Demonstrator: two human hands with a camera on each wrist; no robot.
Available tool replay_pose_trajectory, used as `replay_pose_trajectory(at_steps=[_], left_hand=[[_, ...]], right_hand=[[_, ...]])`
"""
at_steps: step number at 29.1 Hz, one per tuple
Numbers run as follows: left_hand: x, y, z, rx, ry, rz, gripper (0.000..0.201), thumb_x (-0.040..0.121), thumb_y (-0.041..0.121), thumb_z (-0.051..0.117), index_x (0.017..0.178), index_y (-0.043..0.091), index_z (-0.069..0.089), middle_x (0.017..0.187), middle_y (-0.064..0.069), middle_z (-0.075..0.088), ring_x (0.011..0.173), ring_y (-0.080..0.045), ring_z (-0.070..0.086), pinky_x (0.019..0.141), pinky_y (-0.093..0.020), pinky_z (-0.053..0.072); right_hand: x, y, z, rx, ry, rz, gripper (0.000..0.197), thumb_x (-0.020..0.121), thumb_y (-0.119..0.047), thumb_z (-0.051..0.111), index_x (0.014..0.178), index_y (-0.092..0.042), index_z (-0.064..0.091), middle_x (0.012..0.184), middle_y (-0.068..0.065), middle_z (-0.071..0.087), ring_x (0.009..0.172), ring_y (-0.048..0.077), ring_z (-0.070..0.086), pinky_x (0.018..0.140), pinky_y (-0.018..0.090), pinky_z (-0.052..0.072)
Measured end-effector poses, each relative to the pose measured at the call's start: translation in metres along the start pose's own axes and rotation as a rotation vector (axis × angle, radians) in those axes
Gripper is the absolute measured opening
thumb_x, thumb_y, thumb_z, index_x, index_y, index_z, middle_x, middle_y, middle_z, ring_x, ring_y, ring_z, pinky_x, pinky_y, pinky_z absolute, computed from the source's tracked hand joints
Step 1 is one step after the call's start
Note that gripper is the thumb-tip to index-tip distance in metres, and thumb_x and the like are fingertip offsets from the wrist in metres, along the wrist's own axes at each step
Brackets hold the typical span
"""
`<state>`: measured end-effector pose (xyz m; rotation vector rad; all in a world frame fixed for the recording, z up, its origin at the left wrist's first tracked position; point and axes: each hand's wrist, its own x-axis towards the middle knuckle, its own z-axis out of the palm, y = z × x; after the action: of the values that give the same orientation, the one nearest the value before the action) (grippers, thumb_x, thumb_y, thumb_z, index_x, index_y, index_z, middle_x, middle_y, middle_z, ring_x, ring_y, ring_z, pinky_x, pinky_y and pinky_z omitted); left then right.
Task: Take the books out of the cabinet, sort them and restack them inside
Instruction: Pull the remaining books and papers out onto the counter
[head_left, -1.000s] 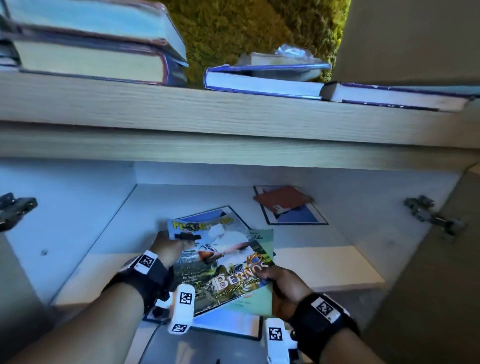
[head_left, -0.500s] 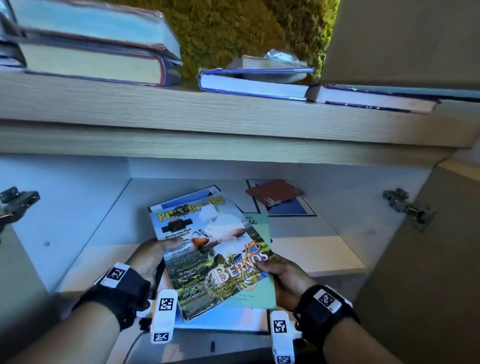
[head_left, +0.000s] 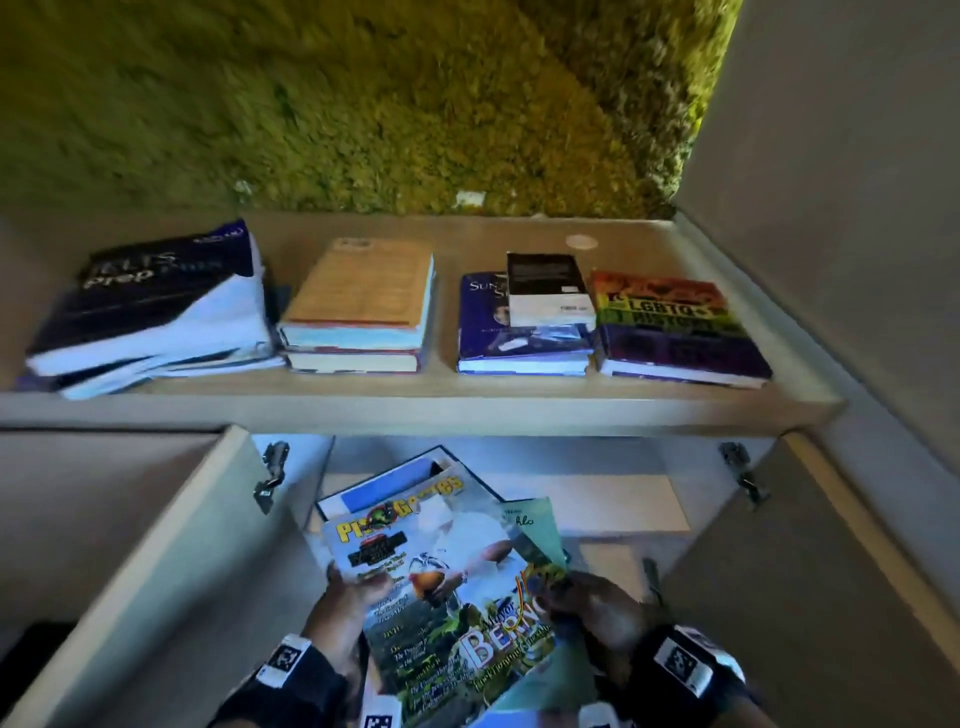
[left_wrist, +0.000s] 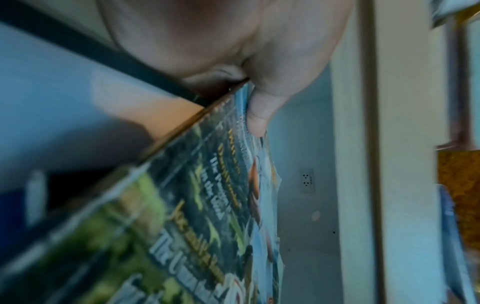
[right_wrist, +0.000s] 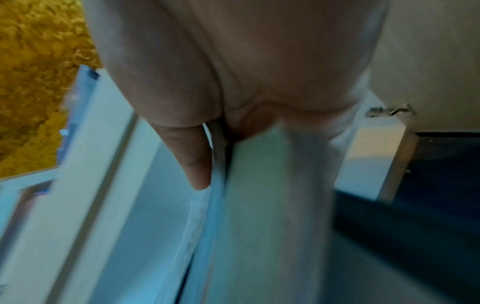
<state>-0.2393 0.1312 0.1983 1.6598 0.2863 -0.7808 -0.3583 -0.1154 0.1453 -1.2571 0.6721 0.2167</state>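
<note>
A bundle of thin magazines (head_left: 447, 587) is held in front of the open cabinet (head_left: 597, 499), below its top. The top one shows a man with a ball, and a green booklet (head_left: 535, 525) and a blue-white one (head_left: 384, 488) stick out beneath. My left hand (head_left: 348, 597) grips the bundle's left edge, thumb on the cover (left_wrist: 257, 115). My right hand (head_left: 587, 608) pinches the right edge, thumb on top (right_wrist: 194, 160). Several books lie on the cabinet top (head_left: 447, 395): a dark prep book (head_left: 150, 296), a tan stack (head_left: 363, 306), a blue book (head_left: 519, 332), a rainbow-covered book (head_left: 670, 322).
Both cabinet doors stand open, left (head_left: 119, 561) and right (head_left: 810, 571), with metal hinges (head_left: 270, 473) at their inner edges. A green mossy wall (head_left: 363, 104) rises behind the cabinet top, and a plain wall (head_left: 841, 156) closes the right side.
Both hands have lifted the magazine bundle up and out of the cabinet. The view has risen, so the tops of the books on the cabinet top now show.
</note>
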Motion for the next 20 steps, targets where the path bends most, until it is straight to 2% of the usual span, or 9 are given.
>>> replay_pose_trajectory(at_steps=[2,4,5,7,9,12,14,16,20], left_hand=[[-0.050,0.005,-0.010,-0.097,0.030,-0.037,0.051,0.098,0.020,0.061,0.143,0.000,0.047,0.155,-0.021,0.040,0.143,-0.034,0.036,0.119,-0.045,0.021],[-0.091,0.011,-0.021,-0.115,0.012,-0.063,0.046,0.097,0.013,0.061,0.139,-0.004,0.050,0.154,-0.021,0.041,0.146,-0.034,0.033,0.119,-0.046,0.020],[-0.111,0.016,-0.026,-0.117,0.030,-0.069,0.042,0.094,0.011,0.065,0.131,-0.004,0.057,0.144,-0.022,0.053,0.142,-0.035,0.038,0.116,-0.047,0.026],[-0.150,0.034,-0.035,-0.148,0.036,-0.032,0.007,0.087,0.007,0.070,0.092,0.006,0.074,0.083,-0.007,0.079,0.115,-0.030,0.057,0.097,-0.040,0.037],[-0.182,0.055,-0.040,-0.151,0.041,-0.001,0.026,0.093,0.006,0.062,0.070,0.015,0.066,0.052,0.006,0.063,0.082,-0.018,0.049,0.087,-0.032,0.025],[-0.205,0.083,-0.056,-0.256,0.032,-0.011,0.013,0.094,0.015,0.063,0.082,0.013,0.060,0.086,-0.005,0.061,0.083,-0.020,0.051,0.087,-0.033,0.037],[-0.191,0.085,-0.069,-0.343,0.026,0.007,0.019,0.081,0.023,0.074,0.096,0.010,0.072,0.107,-0.013,0.073,0.100,-0.030,0.066,0.105,-0.046,0.043],[-0.182,0.083,-0.080,-0.399,0.030,0.042,0.038,0.069,0.022,0.079,0.107,0.014,0.075,0.110,-0.017,0.075,0.104,-0.036,0.069,0.106,-0.053,0.044],[-0.196,0.103,-0.078,-0.407,-0.073,0.210,0.020,0.095,0.005,0.063,0.113,0.011,0.069,0.106,-0.010,0.076,0.098,-0.026,0.069,0.084,-0.039,0.054]], right_hand=[[-0.038,-0.013,0.007,-0.018,-0.035,0.002,0.095,0.017,-0.051,0.101,0.092,-0.001,0.070,0.071,0.004,0.064,0.054,0.009,0.061,0.054,0.020,0.047],[-0.072,-0.025,0.016,0.042,-0.055,0.007,0.090,0.009,-0.043,0.101,0.084,-0.001,0.074,0.072,0.008,0.068,0.057,0.014,0.065,0.054,0.023,0.051],[-0.093,-0.038,0.024,0.046,-0.072,-0.012,0.082,0.011,-0.037,0.101,0.080,-0.001,0.075,0.071,0.010,0.068,0.057,0.017,0.065,0.055,0.026,0.051],[-0.128,-0.061,0.039,0.036,-0.097,-0.012,0.067,0.024,-0.027,0.100,0.083,-0.002,0.077,0.075,0.014,0.067,0.061,0.023,0.064,0.061,0.030,0.049],[-0.156,-0.089,0.052,0.022,-0.135,-0.027,0.043,0.051,-0.014,0.089,0.091,-0.001,0.078,0.079,0.018,0.067,0.062,0.025,0.064,0.062,0.033,0.053],[-0.180,-0.129,0.069,0.004,-0.117,-0.136,0.012,0.075,0.004,0.072,0.086,0.006,0.076,0.072,0.017,0.069,0.057,0.023,0.062,0.050,0.024,0.053],[-0.191,-0.152,0.079,-0.057,-0.117,-0.162,0.012,0.085,0.012,0.060,0.089,0.012,0.072,0.067,0.016,0.071,0.052,0.020,0.065,0.046,0.021,0.051],[-0.196,-0.166,0.081,-0.120,-0.147,-0.148,0.018,0.090,0.014,0.054,0.086,0.012,0.072,0.064,0.016,0.070,0.046,0.017,0.065,0.044,0.019,0.049],[-0.194,-0.198,0.077,-0.148,-0.159,-0.143,0.022,0.088,0.008,0.062,0.073,-0.002,0.074,0.074,0.017,0.066,0.055,0.018,0.064,0.053,0.021,0.049]])
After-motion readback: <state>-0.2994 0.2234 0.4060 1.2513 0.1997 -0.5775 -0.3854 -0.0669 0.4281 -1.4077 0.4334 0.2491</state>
